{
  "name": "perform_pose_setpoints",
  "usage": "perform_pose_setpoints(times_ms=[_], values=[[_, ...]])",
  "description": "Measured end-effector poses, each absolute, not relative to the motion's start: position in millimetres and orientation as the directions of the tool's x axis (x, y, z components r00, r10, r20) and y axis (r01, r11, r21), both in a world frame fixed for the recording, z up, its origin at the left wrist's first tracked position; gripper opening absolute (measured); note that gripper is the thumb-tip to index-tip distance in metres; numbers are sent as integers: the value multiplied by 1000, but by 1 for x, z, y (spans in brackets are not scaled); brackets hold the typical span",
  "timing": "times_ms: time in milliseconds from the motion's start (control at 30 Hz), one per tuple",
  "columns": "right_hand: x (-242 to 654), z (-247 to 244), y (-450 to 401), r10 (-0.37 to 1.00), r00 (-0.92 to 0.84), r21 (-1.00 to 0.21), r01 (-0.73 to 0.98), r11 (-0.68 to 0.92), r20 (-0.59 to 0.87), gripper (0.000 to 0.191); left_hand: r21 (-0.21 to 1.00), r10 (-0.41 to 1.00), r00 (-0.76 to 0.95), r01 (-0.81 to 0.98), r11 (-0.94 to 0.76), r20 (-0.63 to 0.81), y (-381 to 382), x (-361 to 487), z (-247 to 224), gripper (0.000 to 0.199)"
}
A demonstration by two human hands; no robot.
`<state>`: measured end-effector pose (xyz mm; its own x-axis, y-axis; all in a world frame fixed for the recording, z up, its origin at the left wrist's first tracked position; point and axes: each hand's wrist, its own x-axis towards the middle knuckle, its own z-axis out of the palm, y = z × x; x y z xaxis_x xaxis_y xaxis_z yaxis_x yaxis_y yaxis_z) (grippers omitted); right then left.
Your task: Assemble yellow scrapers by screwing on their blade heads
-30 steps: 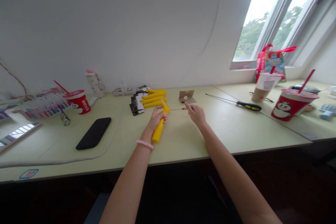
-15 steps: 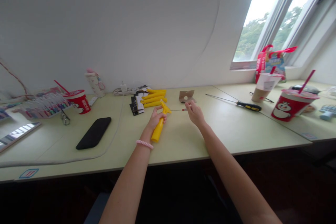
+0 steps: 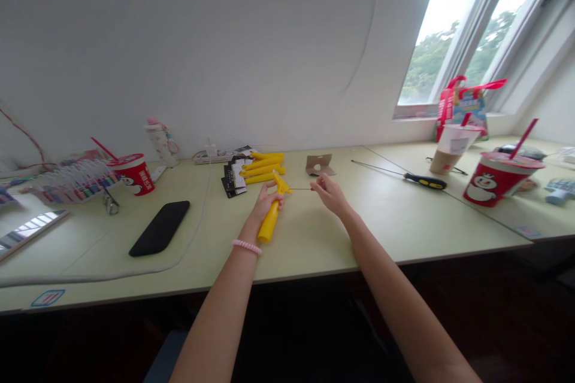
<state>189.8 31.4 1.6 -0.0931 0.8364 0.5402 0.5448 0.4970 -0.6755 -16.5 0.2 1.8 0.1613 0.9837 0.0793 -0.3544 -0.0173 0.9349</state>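
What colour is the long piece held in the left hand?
The long piece in the left hand is bright yellow, best seen in the head view.

Left hand (image 3: 268,203) hiding middle of yellow plastic handle (image 3: 268,224), lower centre of frame. Right fingertips (image 3: 314,185) covering end of thin wire (image 3: 300,189) (too fine to tell its material). Print on black cards (image 3: 233,179) staying too small to read, centre. Pale blue object (image 3: 559,190) running off right edge; window (image 3: 449,30) running past top edge, upper right.
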Motion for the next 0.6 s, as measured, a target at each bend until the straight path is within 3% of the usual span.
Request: perform_pose_setpoints(times_ms=[200, 367, 600], values=[[189, 5, 31, 813, -104, -717, 416, 559, 573, 26, 932, 984, 159, -362, -12, 75, -3, -16, 6, 54], [188, 3, 31, 848, -66, -722, 494, 486, 526, 35, 933, 983, 167, -360, -10, 75, -3, -15, 5, 53], [188, 6, 30, 813, -79, -712, 439, 548, 577, 23, 934, 988, 144, -358, 5, 50, -3, -16, 6, 53]])
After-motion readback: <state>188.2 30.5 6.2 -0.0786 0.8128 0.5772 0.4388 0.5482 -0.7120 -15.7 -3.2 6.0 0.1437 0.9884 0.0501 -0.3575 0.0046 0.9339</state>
